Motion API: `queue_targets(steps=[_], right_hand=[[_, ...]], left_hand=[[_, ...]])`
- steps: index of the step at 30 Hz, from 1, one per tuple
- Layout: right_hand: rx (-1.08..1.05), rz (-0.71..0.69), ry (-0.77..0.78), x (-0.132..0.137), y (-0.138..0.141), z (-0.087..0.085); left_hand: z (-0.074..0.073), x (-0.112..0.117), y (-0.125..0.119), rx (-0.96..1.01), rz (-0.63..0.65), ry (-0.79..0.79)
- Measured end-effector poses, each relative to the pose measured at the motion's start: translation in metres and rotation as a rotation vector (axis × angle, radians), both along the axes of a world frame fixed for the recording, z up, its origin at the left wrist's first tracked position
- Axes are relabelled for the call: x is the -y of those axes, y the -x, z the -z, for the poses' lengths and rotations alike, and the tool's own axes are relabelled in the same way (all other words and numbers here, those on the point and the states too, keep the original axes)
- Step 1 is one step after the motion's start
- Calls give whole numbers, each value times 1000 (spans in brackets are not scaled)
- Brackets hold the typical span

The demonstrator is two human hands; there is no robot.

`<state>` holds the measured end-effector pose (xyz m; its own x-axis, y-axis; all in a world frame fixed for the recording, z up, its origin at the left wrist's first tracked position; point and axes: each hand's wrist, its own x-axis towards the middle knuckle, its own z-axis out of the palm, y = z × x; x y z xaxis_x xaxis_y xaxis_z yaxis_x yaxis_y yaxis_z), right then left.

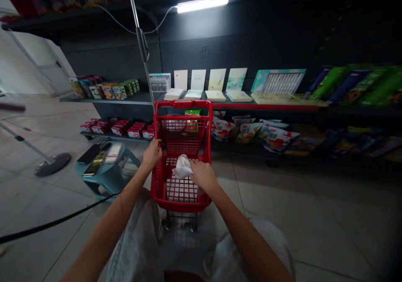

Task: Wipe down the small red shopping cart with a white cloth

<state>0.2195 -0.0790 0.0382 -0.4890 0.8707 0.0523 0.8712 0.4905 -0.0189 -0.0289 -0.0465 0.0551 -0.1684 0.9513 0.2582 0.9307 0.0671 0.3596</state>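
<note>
Left hand (153, 153) grips red cart (163, 188); right hand (203, 175) holds cloth (182, 167).

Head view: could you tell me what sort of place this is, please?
Probably a shop: shelves of snack packets and boxes, cards on display, and a red shopping cart, which the left hand grips while the right hand holds a white cloth.

One head-worn camera looks forward and down, close over the red cart (180, 206), facing the shelves (266, 106).
</note>
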Motion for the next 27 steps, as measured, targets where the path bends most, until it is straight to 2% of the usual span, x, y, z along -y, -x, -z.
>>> queue_targets(steps=[6,11,17,23,27], right_hand=[[-18,80,-36,1,-13,-2],[-33,101,-63,0,-23,3],[-38,131,-62,-6,-49,10],[-61,154,-37,-14,-78,3],[-55,150,-16,-15,-89,0]], left_hand=[[-2,-2,-18,-51,-48,43],[-2,-8,-35,-88,-85,74],[0,-17,-61,-33,-43,48],[4,-37,-88,-11,-8,50],[3,-49,-102,-62,35,83]])
